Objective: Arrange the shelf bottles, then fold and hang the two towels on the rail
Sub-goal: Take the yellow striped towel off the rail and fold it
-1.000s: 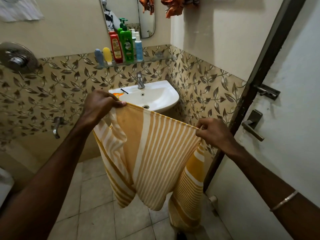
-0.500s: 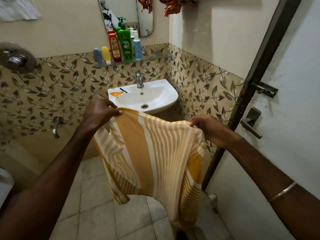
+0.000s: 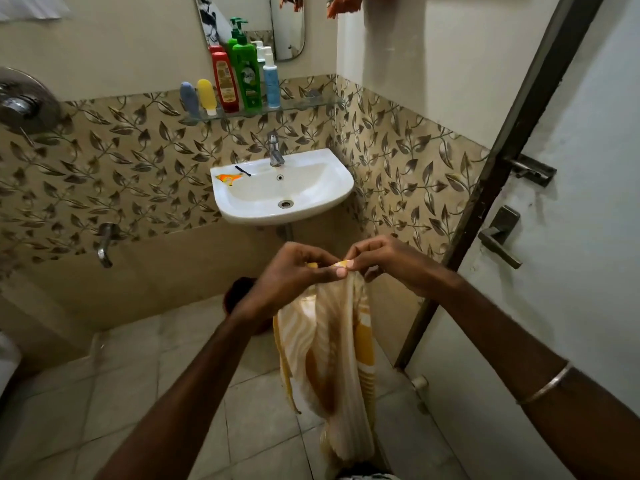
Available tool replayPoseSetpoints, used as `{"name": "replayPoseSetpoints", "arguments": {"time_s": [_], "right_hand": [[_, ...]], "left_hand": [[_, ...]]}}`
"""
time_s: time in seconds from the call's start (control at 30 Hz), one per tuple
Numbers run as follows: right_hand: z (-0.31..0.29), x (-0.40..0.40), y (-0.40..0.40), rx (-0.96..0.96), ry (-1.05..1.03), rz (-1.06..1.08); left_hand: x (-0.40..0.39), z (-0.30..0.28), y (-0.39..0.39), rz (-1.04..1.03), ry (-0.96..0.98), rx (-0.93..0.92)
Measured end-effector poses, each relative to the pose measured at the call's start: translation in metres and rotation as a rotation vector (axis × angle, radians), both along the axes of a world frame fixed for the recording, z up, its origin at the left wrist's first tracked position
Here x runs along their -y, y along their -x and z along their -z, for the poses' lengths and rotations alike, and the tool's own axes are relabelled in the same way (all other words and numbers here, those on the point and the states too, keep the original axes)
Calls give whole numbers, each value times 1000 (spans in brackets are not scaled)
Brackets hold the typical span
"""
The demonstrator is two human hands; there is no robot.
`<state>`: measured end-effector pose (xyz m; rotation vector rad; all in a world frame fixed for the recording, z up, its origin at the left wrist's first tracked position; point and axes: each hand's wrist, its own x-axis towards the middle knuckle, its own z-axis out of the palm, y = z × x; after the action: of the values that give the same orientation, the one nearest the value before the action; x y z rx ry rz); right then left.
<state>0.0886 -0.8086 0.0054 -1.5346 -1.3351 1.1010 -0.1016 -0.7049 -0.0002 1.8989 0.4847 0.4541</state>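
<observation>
Two hands (image 3: 341,268) pinching one towel (image 3: 329,351), perhaps five bottles (image 3: 247,81)

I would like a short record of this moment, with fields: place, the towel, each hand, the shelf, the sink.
place: small bathroom with leaf-pattern wall tiles
towel: yellow and white striped towel, hanging down in folds over the floor
left hand: left hand pinches the top edge of the towel
right hand: right hand pinches the same edge, fingertips meeting the left
shelf: glass shelf with five bottles in a row: blue, yellow, red, green, white-blue
sink: white sink below the shelf, orange scrap on its rim
</observation>
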Motion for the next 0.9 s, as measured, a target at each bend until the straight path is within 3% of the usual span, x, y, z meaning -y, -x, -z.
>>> {"name": "replayPoseSetpoints", "arguments": {"time_s": [0.4, 0.6, 0.9], "right_hand": [[113, 51, 53, -211, 31, -20], [138, 50, 58, -23, 22, -22], [139, 36, 16, 8, 67, -43]], "left_hand": [[62, 83, 44, -252, 295, -5], [70, 96, 50, -392, 267, -57], [55, 93, 30, -588, 181, -64]]}}
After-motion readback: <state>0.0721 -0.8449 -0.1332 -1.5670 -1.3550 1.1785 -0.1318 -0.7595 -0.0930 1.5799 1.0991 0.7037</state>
